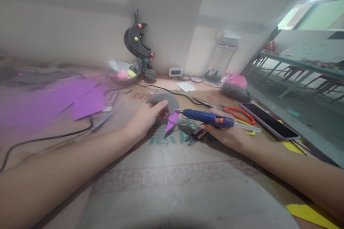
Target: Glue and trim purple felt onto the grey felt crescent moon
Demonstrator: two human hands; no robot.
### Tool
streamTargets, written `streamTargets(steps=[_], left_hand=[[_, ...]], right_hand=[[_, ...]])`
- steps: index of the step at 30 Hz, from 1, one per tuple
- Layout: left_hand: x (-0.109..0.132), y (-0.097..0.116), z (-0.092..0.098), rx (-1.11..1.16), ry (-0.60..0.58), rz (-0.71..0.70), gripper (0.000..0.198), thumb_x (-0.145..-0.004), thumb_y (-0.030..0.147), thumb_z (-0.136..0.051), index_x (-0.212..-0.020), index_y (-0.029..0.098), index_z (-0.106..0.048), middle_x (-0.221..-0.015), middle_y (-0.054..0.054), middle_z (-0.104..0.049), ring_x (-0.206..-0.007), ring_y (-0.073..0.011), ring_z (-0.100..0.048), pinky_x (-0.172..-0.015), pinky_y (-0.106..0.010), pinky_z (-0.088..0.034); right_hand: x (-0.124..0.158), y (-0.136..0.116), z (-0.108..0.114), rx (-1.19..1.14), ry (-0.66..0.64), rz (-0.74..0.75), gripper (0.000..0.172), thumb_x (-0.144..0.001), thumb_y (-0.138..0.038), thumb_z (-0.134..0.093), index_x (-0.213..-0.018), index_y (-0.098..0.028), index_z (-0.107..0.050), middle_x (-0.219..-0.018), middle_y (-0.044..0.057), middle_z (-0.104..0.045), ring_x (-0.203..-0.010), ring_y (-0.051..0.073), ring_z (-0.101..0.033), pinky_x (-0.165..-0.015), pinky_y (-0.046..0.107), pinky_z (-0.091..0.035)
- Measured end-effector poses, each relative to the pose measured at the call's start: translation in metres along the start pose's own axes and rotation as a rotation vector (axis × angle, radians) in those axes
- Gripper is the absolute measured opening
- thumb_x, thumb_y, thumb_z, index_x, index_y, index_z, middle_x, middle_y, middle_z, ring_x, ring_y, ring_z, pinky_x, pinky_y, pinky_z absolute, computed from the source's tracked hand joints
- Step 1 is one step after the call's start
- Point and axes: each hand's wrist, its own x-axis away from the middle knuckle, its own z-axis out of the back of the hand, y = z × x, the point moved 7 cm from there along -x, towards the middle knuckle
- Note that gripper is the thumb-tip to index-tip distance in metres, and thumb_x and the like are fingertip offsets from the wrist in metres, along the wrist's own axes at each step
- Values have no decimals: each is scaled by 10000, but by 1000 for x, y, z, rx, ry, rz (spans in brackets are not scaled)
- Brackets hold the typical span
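Between the thumb and fingers of my left hand [153, 112] is a grey crescent piece [170, 101], apparently wrapped in yarn. A pointed bit of purple paper [172, 122] hangs below its right end. My right hand [219, 131] is wrapped around a blue hot glue gun [208, 117], with a clear glue stick [248, 127] poking out of its back. The gun's nozzle points left and meets, or nearly meets, the crescent's right edge. Under my right hand lie small dark-handled snips [197, 136]. Orange-handled scissors [239, 113] rest just beyond it.
Purple sheets [88, 102] spread over the left side, near a black cord [48, 137]. Along the wall stand a decorated grey moon [134, 41], a small digital clock [175, 71] and a water bottle [220, 61]. Grey yarn [236, 92] and a phone [268, 120] lie on the right.
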Motion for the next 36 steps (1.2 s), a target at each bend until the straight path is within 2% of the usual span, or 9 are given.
streamTargets(steps=[9,15,21,30,36], left_hand=[[1,1,-2,6,-14,14,215,-800,383,-669,-735,179,-656,-715,-13,-645,-664,-146,-594,-662,-266,-472],[1,2,-2,20,-23,9,205,-805,369,-673,-720,184,-649,-707,-10,-635,-657,-140,-587,-658,-260,-466],[1,1,-2,-2,-35,-8,197,-812,377,-658,-744,192,-656,-725,-14,-642,-670,-150,-591,-673,-270,-469],[0,1,0,1,-12,-17,159,-794,365,-669,-763,210,-680,-757,-10,-657,-678,-157,-594,-663,-264,-460],[0,0,-1,20,-38,-16,172,-815,364,-659,-770,200,-685,-764,-10,-661,-688,-147,-592,-672,-256,-458]], right_hand=[[0,-1,0,-21,-2,-52,196,-773,-404,-650,-729,-243,-547,-664,-1,-647,-621,201,-642,-533,303,-491],[0,-5,5,23,58,-80,218,-761,-447,-621,-717,-251,-537,-652,7,-629,-623,215,-624,-546,324,-487],[-1,0,3,16,16,-68,213,-789,-443,-630,-749,-245,-562,-683,4,-642,-634,205,-637,-543,306,-493],[-1,3,2,-8,8,-95,209,-803,-439,-631,-751,-248,-564,-676,3,-647,-623,206,-640,-534,309,-494],[-1,3,3,4,6,-108,197,-791,-435,-632,-760,-252,-566,-681,-4,-638,-632,209,-632,-550,318,-490]])
